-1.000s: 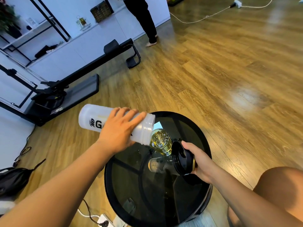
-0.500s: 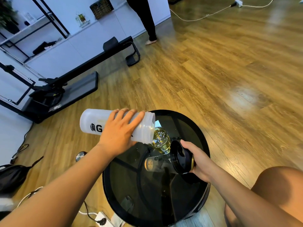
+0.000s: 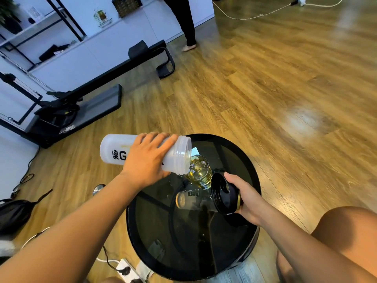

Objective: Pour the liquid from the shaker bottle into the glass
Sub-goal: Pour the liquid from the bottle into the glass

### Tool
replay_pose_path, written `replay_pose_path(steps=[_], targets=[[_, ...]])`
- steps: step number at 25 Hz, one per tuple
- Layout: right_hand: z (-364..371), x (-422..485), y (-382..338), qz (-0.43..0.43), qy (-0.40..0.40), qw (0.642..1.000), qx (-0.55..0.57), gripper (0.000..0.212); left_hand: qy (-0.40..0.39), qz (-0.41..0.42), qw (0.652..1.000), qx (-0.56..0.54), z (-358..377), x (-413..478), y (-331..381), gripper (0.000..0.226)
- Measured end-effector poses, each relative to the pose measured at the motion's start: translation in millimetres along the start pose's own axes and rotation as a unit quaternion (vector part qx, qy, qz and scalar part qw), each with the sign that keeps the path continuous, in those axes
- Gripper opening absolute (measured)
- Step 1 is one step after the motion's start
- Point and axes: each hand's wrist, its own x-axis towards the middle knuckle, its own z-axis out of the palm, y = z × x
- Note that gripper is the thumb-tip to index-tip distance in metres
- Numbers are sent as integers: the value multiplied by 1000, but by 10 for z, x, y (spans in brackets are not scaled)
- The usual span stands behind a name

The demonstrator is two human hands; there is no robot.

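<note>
My left hand [image 3: 145, 160] grips a translucent white shaker bottle [image 3: 114, 149] with black lettering, tipped on its side with its open mouth over the glass. The clear glass [image 3: 199, 173] stands on a round black glass-topped table [image 3: 247, 254] and holds yellow liquid nearly to the brim. My right hand [image 3: 247, 198] holds the black shaker lid [image 3: 224, 194] just right of the glass, its inside facing the glass. Droplets lie on the tabletop near the glass.
A black exercise machine [image 3: 87, 99] stretches across the wooden floor at the left. A person's legs [image 3: 186, 23] stand at the back. A power strip [image 3: 127, 269] with cables lies left of the table. A black bag [image 3: 14, 213] lies at far left. My knee [image 3: 346, 237] is at right.
The bottle stays tipped over the glass and both hands hold their places. The view has shifted slightly, and the liquid in the glass looks a little higher.
</note>
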Motion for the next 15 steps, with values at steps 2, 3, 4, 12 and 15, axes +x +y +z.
replay_pose_path(steps=[2,3,4,12,15], targets=[[-5,5,6,2,2,1000,1,35,7,5,1000,-5,-16,28,-6,95],[-4,7,7,3,4,1000,2,34,13,-3,1000,-12,-26,36,-9,95],[-2,13,7,3,6,1000,4,34,19,-15,1000,-17,-27,37,-20,95],[-22,57,38,11,8,1000,21,39,-10,-35,998,-57,83,-62,10,106],[-50,35,44,19,-5,998,53,49,35,-170,949,-263,12,-84,11,100]])
